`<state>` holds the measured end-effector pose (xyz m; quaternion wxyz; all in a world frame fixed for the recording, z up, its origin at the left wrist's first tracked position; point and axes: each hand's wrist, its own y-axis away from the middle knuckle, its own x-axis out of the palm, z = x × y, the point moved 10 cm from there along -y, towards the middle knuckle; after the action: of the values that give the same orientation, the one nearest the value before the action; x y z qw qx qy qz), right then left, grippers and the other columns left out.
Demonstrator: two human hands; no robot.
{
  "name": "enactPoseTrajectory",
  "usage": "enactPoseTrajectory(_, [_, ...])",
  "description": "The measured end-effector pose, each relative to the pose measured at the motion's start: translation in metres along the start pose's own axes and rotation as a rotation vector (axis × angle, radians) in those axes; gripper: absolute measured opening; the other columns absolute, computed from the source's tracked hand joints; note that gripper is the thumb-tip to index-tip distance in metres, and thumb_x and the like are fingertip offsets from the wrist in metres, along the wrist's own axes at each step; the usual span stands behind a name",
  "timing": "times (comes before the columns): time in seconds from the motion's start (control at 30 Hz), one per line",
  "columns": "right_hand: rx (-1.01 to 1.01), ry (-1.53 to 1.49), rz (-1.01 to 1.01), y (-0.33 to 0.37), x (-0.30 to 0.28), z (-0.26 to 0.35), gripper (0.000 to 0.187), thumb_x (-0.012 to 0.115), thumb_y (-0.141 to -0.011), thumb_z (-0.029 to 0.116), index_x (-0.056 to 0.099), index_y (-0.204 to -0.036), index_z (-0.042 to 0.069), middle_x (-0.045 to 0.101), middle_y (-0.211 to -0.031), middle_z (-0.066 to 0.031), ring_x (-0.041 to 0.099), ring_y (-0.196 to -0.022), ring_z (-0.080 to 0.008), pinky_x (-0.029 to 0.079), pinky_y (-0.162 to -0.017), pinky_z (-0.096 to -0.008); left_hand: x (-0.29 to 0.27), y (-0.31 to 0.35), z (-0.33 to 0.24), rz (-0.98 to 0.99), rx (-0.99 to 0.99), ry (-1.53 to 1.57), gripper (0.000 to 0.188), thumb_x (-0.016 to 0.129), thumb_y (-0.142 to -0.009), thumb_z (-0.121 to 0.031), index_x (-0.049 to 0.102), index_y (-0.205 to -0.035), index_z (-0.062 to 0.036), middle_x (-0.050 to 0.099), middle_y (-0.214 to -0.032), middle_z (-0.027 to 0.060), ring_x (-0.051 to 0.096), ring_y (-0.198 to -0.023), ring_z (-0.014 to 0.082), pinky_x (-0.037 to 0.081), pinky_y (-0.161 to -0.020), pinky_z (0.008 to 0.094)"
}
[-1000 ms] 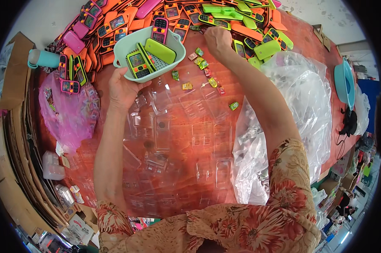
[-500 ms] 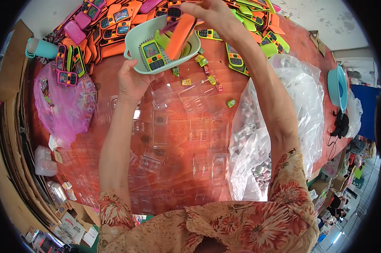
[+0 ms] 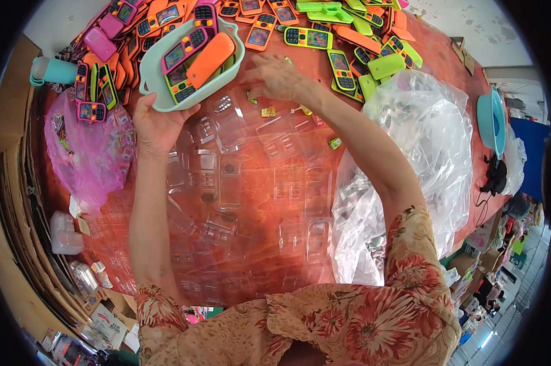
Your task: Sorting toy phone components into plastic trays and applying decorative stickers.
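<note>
My left hand [image 3: 157, 125] grips the near left side of a pale green plastic basket [image 3: 153, 72], thumb up at its rim. Inside lie toy mobile phones: an orange one [image 3: 211, 60] back side up, a pink one [image 3: 184, 50] with its screen and keys showing, and a green one [image 3: 181, 85] partly under them. To the right of the basket, my right hand [image 3: 275, 78] is low over the table with fingers apart, holding nothing that I can see. Small wrapped candies lie by it, among them a yellow one [image 3: 268, 112] and a green one [image 3: 334, 143].
A heap of toy phones [image 3: 263, 30] spreads along the far side. Clear plastic blister trays [image 3: 229, 125] cover the middle of the red table [image 3: 257, 226]. A pink bag [image 3: 89, 152] lies left, a large clear bag [image 3: 409, 140] right. A turquoise cup [image 3: 56, 71] stands far left.
The basket has moved left with my left hand. My right hand has let go of the orange toy phone, now in the basket, and come down nearer, beside the candies.
</note>
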<state>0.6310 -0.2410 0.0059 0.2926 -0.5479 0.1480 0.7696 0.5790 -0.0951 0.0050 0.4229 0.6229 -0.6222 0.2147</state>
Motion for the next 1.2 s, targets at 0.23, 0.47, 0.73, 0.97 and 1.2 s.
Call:
enactPoseTrajectory(0.23, [-0.067, 0.078, 0.069, 0.027, -0.005, -0.028, 0.018, 0.055, -0.069, 0.022, 0.056, -0.083, 0.01, 0.048, -0.087, -0.0092, 0.047, -0.088, -0.0254, 0.038, -0.073, -0.0376, -0.002, 0.012, -0.001, -0.046, -0.006, -0.029, 0.049, 0.045, -0.073, -0.023, 0.037, -0.117, -0.0061, 0.046, -0.114, 0.0137, 0.047, -0.1, 0.0311, 0.043, -0.076, 0.0479])
enactPoseTrajectory(0.47, [0.236, 0.367, -0.114, 0.094, -0.059, -0.063, 0.015, 0.053, -0.068, 0.015, 0.053, -0.081, 0.007, 0.051, -0.079, -0.0106, 0.052, -0.077, -0.0268, 0.044, -0.063, -0.0364, -0.003, 0.008, 0.01, -0.103, -0.01, -0.087, 0.047, 0.046, -0.072, -0.023, 0.037, -0.116, -0.0062, 0.048, -0.11, 0.012, 0.05, -0.096, 0.0274, 0.046, -0.07, 0.0438])
enactPoseTrajectory(0.73, [0.812, 0.27, 0.002, 0.1, -0.059, -0.13, 0.033, 0.055, -0.069, 0.026, 0.048, -0.087, -0.002, 0.054, -0.083, -0.0223, 0.056, -0.077, -0.0351, 0.047, -0.065, -0.0388, 0.021, -0.012, 0.05, -0.065, -0.085, -0.09, 0.043, 0.045, -0.072, -0.02, 0.04, -0.112, -0.0043, 0.051, -0.106, 0.0113, 0.053, -0.091, 0.0258, 0.048, -0.068, 0.0414])
enactPoseTrajectory(0.97, [0.651, -0.623, -0.278, 0.057, -0.108, -0.085, 0.054, 0.055, -0.073, 0.038, 0.044, -0.11, 0.0, 0.056, -0.085, -0.0136, 0.053, -0.08, -0.015, 0.042, -0.069, -0.0254, 0.036, -0.015, 0.06, -0.08, -0.078, -0.201, 0.047, 0.044, -0.071, -0.015, 0.034, -0.117, -0.0077, 0.048, -0.109, 0.0078, 0.051, -0.095, 0.0231, 0.047, -0.074, 0.0413])
enactPoseTrajectory(1.2, [1.013, 0.048, -0.496, 0.164, -0.169, -0.25, 0.053, 0.059, -0.067, 0.041, 0.05, -0.093, -0.004, 0.058, -0.07, -0.0167, 0.057, -0.061, -0.0297, 0.046, -0.058, -0.0365, 0.041, -0.029, 0.085, -0.067, -0.098, -0.236, 0.05, 0.046, -0.071, -0.016, 0.035, -0.118, -0.0053, 0.046, -0.114, 0.0086, 0.049, -0.099, 0.024, 0.045, -0.078, 0.0429])
